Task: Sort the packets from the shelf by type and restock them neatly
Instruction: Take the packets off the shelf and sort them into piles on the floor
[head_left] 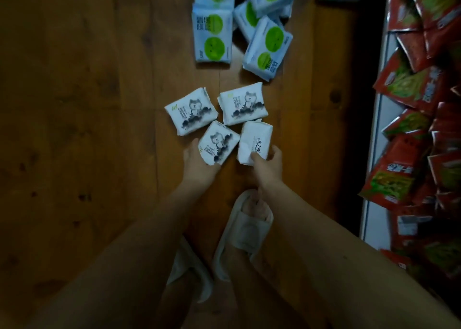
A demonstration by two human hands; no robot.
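Several white packets with a grey dog drawing lie on the wooden floor [87, 104]. My left hand [197, 164] holds one dog packet [218, 143] from below. My right hand [268, 164] grips another white packet [254, 144], back side up, with thumb on top. Two more dog packets [190, 110] [243, 106] lie flat just beyond them. Farther off sits a loose group of pale blue packets with green circles [213, 38] [268, 45].
A white shelf edge [374, 134] runs down the right side, stacked with several red and green snack packets [409, 139]. My feet in white slippers [245, 231] stand on the floor below my hands. Bare wooden floor spreads to the left.
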